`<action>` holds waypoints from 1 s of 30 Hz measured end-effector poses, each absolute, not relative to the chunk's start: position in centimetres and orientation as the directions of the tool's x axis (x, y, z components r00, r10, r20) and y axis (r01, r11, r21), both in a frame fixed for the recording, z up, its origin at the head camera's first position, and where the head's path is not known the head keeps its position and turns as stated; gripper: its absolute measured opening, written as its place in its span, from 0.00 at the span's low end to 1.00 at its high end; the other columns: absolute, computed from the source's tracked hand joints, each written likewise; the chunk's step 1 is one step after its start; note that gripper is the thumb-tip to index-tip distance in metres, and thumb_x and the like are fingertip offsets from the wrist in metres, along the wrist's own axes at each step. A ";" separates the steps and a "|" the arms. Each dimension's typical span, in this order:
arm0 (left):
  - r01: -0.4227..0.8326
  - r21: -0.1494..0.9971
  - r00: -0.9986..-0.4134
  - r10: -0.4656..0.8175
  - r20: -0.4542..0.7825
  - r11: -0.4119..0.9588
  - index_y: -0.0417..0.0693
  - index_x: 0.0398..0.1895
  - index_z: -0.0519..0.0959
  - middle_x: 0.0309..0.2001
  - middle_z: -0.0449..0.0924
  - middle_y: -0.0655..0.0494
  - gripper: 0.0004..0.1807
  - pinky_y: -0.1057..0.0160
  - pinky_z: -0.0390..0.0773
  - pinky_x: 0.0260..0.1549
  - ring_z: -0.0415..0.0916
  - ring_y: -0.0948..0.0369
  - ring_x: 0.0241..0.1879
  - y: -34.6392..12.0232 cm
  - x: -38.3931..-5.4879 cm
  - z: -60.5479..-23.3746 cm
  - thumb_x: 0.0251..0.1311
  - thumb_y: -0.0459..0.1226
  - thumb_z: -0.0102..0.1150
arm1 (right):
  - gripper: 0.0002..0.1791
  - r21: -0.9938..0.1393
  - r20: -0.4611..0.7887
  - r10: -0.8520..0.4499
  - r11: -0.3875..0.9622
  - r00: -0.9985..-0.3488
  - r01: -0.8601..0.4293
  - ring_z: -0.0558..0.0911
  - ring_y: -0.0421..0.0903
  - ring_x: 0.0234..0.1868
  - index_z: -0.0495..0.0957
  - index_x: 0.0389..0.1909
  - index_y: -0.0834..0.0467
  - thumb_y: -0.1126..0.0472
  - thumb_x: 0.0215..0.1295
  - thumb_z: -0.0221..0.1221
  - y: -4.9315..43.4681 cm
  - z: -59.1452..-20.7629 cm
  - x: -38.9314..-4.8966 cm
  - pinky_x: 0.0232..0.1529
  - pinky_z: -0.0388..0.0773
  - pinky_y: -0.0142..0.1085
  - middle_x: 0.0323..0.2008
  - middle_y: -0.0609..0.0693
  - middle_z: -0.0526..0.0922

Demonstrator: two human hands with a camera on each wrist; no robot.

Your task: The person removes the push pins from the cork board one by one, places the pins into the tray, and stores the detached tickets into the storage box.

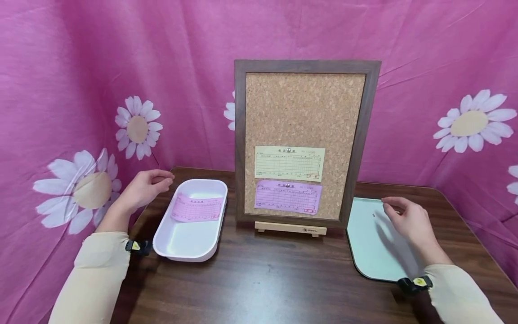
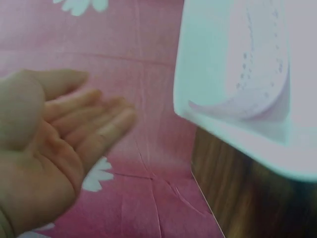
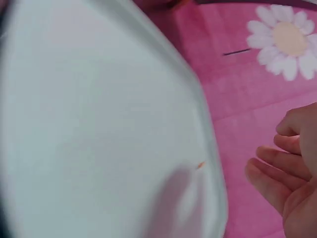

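My left hand (image 1: 147, 186), fingers loosely extended and holding nothing, hovers beside the far left rim of a white plastic tray (image 1: 188, 245). A pink printed paper slip (image 1: 197, 210) lies in that tray, curling up at one end in the left wrist view. On the right, my right hand (image 1: 410, 222) hangs with relaxed, slightly bent fingers above a pale green flat tray (image 1: 372, 252); no object shows in it. A tiny brownish bit (image 3: 200, 165) lies near that tray's edge. A framed corkboard (image 1: 303, 112) stands between the hands, bearing a yellow slip (image 1: 283, 164) above a purple slip (image 1: 279, 196).
Silver pins (image 1: 288, 150) fix both slips at their top edges. The corkboard leans on a small wooden stand (image 1: 290, 228) on the dark wooden table (image 1: 259, 279). A pink curtain (image 1: 194, 54) with white daisies surrounds the table's back and sides.
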State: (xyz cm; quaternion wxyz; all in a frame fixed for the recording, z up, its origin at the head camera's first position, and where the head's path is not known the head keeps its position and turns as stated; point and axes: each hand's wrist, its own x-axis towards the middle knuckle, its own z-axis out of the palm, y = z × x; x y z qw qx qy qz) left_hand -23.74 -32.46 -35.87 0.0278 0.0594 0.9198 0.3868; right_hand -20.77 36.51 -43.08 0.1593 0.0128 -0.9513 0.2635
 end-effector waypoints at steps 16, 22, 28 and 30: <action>0.266 0.816 -0.964 0.142 0.225 0.514 0.36 0.69 0.78 0.64 0.83 0.35 0.21 0.82 0.78 0.52 0.81 0.81 0.50 -28.4 -23.0 -33.9 0.82 0.38 0.56 | 0.15 -0.625 0.454 0.084 0.740 -0.887 -0.250 0.74 0.08 0.41 0.86 0.58 0.64 0.61 0.77 0.63 33.9 -37.3 -20.8 0.40 0.70 0.09 0.39 0.06 0.73; 0.324 0.798 -0.946 0.168 0.277 0.508 0.39 0.67 0.80 0.64 0.84 0.37 0.19 0.82 0.78 0.53 0.81 0.80 0.53 -27.1 -22.9 -33.1 0.79 0.37 0.60 | 0.14 -0.651 0.510 0.087 0.689 -0.856 -0.318 0.78 0.11 0.42 0.85 0.56 0.67 0.65 0.75 0.63 32.6 -36.0 -21.1 0.41 0.73 0.10 0.38 0.10 0.78; 0.354 0.779 -0.935 0.188 0.300 0.517 0.40 0.67 0.80 0.64 0.85 0.40 0.19 0.82 0.78 0.53 0.85 0.59 0.61 -26.0 -23.1 -32.6 0.78 0.36 0.60 | 0.14 -0.668 0.513 0.074 0.660 -0.855 -0.344 0.81 0.14 0.42 0.85 0.56 0.67 0.66 0.75 0.64 31.4 -34.9 -21.4 0.41 0.75 0.11 0.39 0.13 0.81; 0.348 0.786 -0.937 0.192 0.291 0.511 0.40 0.67 0.80 0.65 0.85 0.40 0.19 0.82 0.78 0.53 0.84 0.49 0.64 -25.6 -23.1 -32.5 0.78 0.36 0.60 | 0.14 -0.680 0.509 0.073 0.646 -0.858 -0.348 0.81 0.14 0.42 0.85 0.56 0.67 0.66 0.75 0.63 31.0 -34.7 -21.5 0.41 0.75 0.11 0.39 0.14 0.82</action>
